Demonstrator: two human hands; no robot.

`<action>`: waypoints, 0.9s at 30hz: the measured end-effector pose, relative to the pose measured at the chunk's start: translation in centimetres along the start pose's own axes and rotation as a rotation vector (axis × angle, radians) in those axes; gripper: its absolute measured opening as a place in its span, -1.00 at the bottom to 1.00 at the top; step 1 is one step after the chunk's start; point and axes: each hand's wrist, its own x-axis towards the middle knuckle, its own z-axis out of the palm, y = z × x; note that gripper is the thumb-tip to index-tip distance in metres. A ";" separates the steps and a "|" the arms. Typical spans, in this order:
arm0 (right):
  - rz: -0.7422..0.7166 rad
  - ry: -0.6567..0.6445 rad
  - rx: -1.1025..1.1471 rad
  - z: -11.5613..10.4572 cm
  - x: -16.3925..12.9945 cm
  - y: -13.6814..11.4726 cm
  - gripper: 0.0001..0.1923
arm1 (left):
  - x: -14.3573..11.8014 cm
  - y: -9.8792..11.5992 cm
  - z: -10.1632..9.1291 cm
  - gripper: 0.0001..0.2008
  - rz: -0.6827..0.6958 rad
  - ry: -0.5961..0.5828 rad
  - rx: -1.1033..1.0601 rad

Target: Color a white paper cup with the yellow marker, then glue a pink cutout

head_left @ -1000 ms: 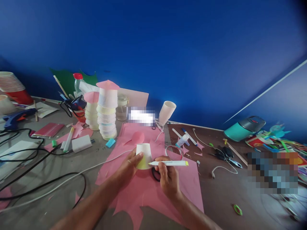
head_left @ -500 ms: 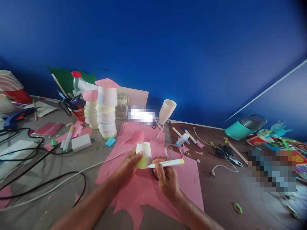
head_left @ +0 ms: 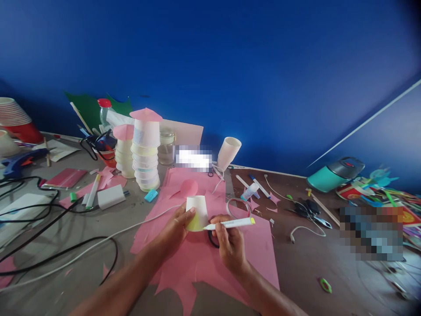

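A white paper cup (head_left: 196,205), rim downward, is gripped by my left hand (head_left: 180,224), thumb across its side. Its lower part is coloured yellow. My right hand (head_left: 230,241) pinches a white marker (head_left: 235,223) with a yellow end, held nearly level. The marker's tip meets the cup's lower right edge or lies very close to it. Both hands are above pink paper (head_left: 256,259) with jagged cut edges. A dark ring-shaped thing (head_left: 213,239), partly hidden, lies beside my right fingers.
Towers of stacked cups with pink cone tops (head_left: 146,151) stand back left, near a glass jar (head_left: 167,147). Leaning cups (head_left: 229,153) rest by the blue wall. Cables (head_left: 98,239) cross the left side. A teal bottle (head_left: 324,178) and scissors (head_left: 319,219) lie at right.
The marker and my right fingers have shifted very slightly to the right along the cup's lower edge. My left hand keeps hold of the cup, nearly still.
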 end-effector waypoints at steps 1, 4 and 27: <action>-0.004 -0.007 -0.019 0.0 0.0 0.0 -0.59 | 0.0 0.0 0.0 -0.73 0.002 0.007 -0.010; 0.015 0.039 -0.033 0.0 0.1 0.3 -0.58 | 0.1 0.0 0.0 -0.73 -0.010 0.013 -0.038; 0.139 0.110 0.155 -0.1 0.2 0.3 -0.54 | 0.2 -0.2 -0.4 -0.70 0.009 0.022 0.003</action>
